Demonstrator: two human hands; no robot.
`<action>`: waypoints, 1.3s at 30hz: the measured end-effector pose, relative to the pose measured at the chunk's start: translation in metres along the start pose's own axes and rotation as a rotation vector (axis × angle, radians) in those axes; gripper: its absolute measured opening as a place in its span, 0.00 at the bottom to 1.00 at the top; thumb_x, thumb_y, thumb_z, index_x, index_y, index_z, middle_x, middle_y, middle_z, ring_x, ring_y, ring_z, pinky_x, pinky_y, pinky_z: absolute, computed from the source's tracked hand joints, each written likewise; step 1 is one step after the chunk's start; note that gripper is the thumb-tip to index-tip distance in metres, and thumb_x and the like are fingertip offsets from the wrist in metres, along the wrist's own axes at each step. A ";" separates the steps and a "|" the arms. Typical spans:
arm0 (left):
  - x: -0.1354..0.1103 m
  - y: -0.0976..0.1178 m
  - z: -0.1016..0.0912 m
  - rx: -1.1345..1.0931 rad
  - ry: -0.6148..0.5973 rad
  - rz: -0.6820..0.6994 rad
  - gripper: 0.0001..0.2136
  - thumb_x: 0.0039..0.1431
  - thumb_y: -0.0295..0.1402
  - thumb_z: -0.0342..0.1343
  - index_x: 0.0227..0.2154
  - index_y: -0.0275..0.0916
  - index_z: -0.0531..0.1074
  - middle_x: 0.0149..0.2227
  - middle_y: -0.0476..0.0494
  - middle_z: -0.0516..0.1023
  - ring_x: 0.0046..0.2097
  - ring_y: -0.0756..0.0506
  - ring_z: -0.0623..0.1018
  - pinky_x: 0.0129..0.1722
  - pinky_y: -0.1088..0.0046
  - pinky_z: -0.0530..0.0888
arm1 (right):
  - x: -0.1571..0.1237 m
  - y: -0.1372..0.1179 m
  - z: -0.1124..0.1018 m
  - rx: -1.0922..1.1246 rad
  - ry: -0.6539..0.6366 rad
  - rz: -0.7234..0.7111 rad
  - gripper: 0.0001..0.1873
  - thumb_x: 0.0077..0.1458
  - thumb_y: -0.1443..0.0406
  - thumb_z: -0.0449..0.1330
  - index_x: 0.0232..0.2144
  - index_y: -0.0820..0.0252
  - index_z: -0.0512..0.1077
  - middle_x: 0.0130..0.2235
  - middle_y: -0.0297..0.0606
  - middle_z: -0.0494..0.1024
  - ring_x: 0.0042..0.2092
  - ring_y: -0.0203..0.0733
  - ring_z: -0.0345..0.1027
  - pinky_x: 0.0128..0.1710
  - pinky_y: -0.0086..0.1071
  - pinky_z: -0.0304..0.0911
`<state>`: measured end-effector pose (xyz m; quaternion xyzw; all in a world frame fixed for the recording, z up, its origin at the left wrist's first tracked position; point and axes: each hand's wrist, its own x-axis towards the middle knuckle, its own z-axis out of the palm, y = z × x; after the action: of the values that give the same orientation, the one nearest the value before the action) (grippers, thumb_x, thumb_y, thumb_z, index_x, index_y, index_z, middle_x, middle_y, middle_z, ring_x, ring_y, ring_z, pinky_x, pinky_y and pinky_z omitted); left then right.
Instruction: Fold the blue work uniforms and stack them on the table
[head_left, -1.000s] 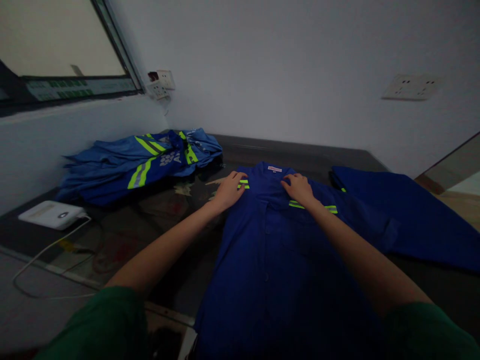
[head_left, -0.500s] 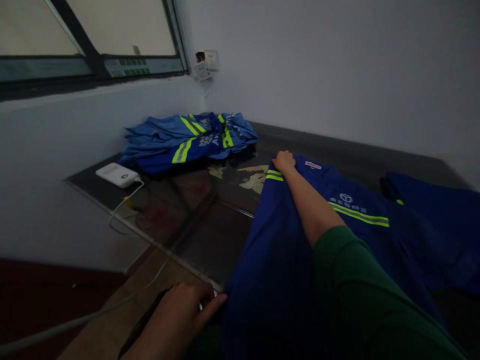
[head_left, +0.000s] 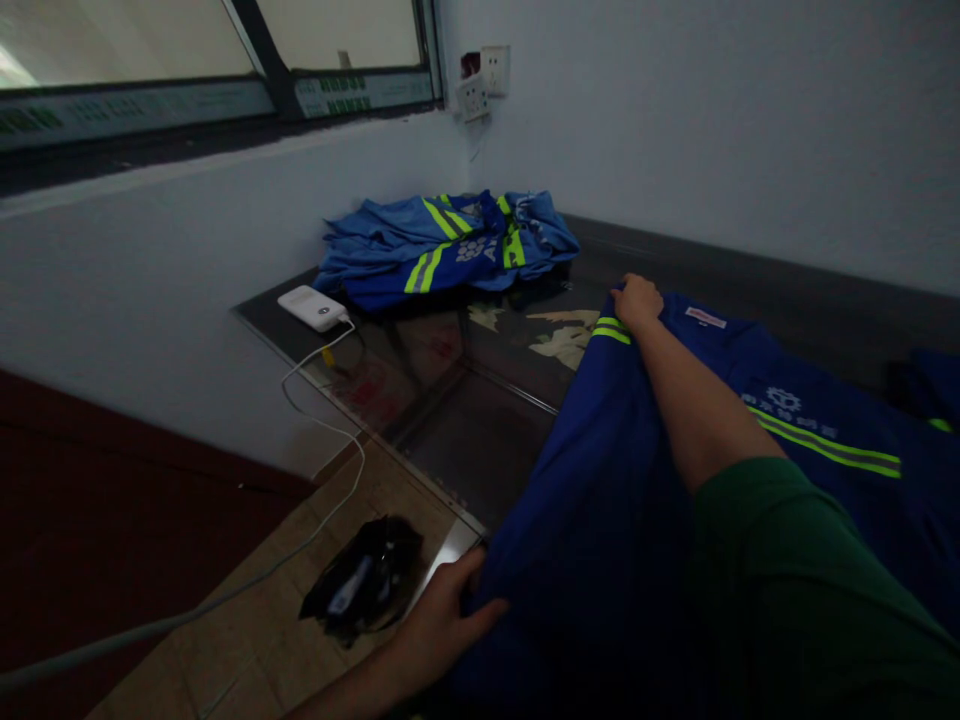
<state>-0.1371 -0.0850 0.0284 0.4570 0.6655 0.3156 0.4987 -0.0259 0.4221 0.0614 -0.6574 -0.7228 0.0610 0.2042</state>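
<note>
A dark blue work jacket (head_left: 787, 440) with yellow-green reflective stripes and a chest logo lies spread over the dark table, its collar label facing up. My right hand (head_left: 640, 302) is closed on the jacket's shoulder, just above the sleeve's stripes; the forearm reaches across the garment. Low in the view, my left hand (head_left: 454, 610) grips the sleeve's edge near the table's front edge, thumb on top of the cloth. Between the two hands the sleeve runs down toward me. Its lower end is dark and hard to make out.
Blue work clothes (head_left: 450, 250) with reflective bands lie heaped at the back corner. Beside them, a white power bank (head_left: 313, 308) trails a white cable (head_left: 360, 455) off the table (head_left: 480, 430). A black bag (head_left: 364, 580) sits on the tiled floor. More dark cloth (head_left: 926, 385) lies right.
The view has swung left and down, so things appear shifted right and the black bag shows. My left hand has taken a fuller hold of the sleeve edge; the right hand keeps its grip.
</note>
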 end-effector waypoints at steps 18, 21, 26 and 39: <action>-0.006 -0.052 -0.010 -0.160 -0.084 -0.088 0.22 0.52 0.47 0.58 0.47 0.41 0.70 0.44 0.42 0.77 0.45 0.40 0.76 0.45 0.66 0.72 | -0.060 0.002 -0.048 0.015 0.014 -0.290 0.20 0.60 0.61 0.54 0.52 0.63 0.67 0.54 0.53 0.66 0.58 0.57 0.55 0.51 0.46 0.56; -0.005 -0.052 -0.007 -0.228 -0.123 -0.149 0.25 0.49 0.49 0.60 0.46 0.39 0.71 0.36 0.44 0.78 0.35 0.44 0.77 0.36 0.68 0.72 | -0.113 0.006 -0.073 0.115 -0.099 -0.443 0.14 0.58 0.65 0.55 0.46 0.60 0.72 0.49 0.47 0.71 0.52 0.51 0.62 0.52 0.42 0.58; -0.008 -0.048 -0.005 -0.377 -0.117 -0.233 0.37 0.37 0.51 0.67 0.51 0.40 0.68 0.47 0.39 0.77 0.45 0.39 0.76 0.44 0.64 0.73 | -0.234 0.028 -0.115 0.295 -0.352 -0.551 0.08 0.55 0.68 0.56 0.37 0.57 0.75 0.38 0.37 0.76 0.39 0.42 0.69 0.42 0.34 0.63; -0.016 -0.024 0.001 -0.591 -0.141 -0.340 0.31 0.37 0.46 0.70 0.45 0.36 0.72 0.43 0.38 0.80 0.43 0.39 0.80 0.47 0.62 0.74 | -0.403 0.044 -0.144 0.130 -0.536 -1.013 0.29 0.51 0.75 0.59 0.54 0.50 0.69 0.61 0.45 0.60 0.62 0.54 0.48 0.55 0.51 0.55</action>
<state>-0.1416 -0.1094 0.0128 0.1961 0.5757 0.3746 0.6999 0.0897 0.0085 0.0904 -0.1770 -0.9686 0.1644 0.0579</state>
